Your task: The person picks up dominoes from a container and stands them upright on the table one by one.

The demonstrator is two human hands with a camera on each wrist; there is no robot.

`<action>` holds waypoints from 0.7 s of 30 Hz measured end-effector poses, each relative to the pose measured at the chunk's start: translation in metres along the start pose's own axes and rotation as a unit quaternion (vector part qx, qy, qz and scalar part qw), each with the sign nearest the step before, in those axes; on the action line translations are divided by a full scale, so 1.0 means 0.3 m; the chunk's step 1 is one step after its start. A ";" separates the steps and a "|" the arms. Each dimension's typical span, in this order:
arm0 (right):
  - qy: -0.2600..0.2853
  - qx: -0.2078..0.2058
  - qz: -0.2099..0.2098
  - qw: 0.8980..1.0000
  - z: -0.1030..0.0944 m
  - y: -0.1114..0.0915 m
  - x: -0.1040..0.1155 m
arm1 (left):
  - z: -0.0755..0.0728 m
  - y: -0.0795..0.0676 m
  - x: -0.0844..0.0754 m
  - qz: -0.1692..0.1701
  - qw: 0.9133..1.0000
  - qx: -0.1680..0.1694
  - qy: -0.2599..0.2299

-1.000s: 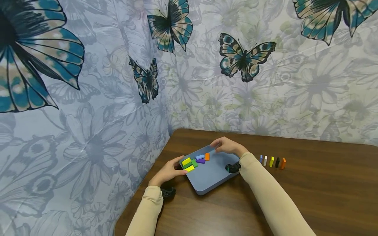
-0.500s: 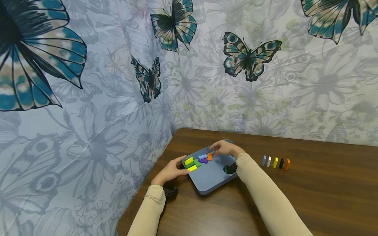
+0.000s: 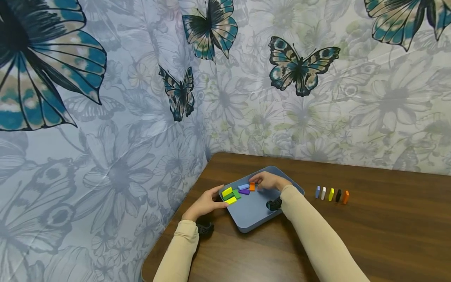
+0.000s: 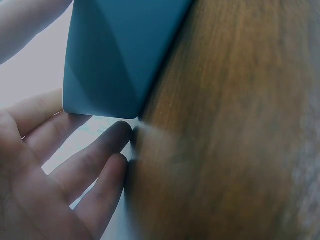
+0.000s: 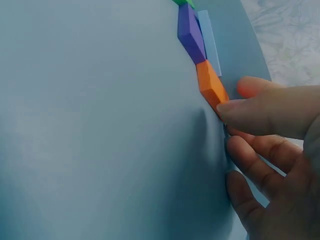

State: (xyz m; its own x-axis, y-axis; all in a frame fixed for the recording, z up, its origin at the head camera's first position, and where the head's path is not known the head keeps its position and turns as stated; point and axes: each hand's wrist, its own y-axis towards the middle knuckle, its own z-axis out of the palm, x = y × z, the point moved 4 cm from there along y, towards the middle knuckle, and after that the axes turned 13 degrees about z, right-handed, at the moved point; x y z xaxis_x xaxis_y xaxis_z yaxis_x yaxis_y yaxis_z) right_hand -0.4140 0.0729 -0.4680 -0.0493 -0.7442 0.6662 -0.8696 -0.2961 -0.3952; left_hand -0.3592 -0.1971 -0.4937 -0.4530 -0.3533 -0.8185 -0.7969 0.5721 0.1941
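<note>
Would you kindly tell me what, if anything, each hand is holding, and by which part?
The left hand holds the tray by its left corner; the right hand apparently pinches an orange block at one end.

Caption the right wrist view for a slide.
Fingers at an orange block, near a purple block and a blue block, in a tray.

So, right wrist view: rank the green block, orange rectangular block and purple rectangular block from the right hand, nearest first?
1. Orange rectangular block: at the tip of the thumb of the right hand.
2. Purple rectangular block: beyond the orange one's upper end.
3. Green block: top edge, mostly cut off by the frame.
</note>
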 end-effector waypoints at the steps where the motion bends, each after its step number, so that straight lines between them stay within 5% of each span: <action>1: -0.008 0.001 0.001 1.000 0.003 0.000 0.000 | 0.001 0.000 0.000 0.000 1.000 0.000 -0.001; 11: -0.050 -0.008 0.005 0.999 0.007 -0.007 -0.001 | 0.006 0.000 -0.007 0.000 1.000 0.008 -0.002; 21: 0.003 -0.010 0.005 1.000 -0.003 -0.004 -0.032 | 0.003 -0.002 -0.010 0.002 1.000 0.006 0.004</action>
State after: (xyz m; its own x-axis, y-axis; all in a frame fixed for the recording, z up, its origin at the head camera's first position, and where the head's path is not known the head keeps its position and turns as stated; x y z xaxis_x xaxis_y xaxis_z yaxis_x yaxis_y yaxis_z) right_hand -0.4128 0.0810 -0.4732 -0.0616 -0.7430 0.6665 -0.8787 -0.2763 -0.3892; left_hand -0.3569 -0.1957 -0.4920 -0.4597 -0.3568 -0.8133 -0.7899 0.5828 0.1908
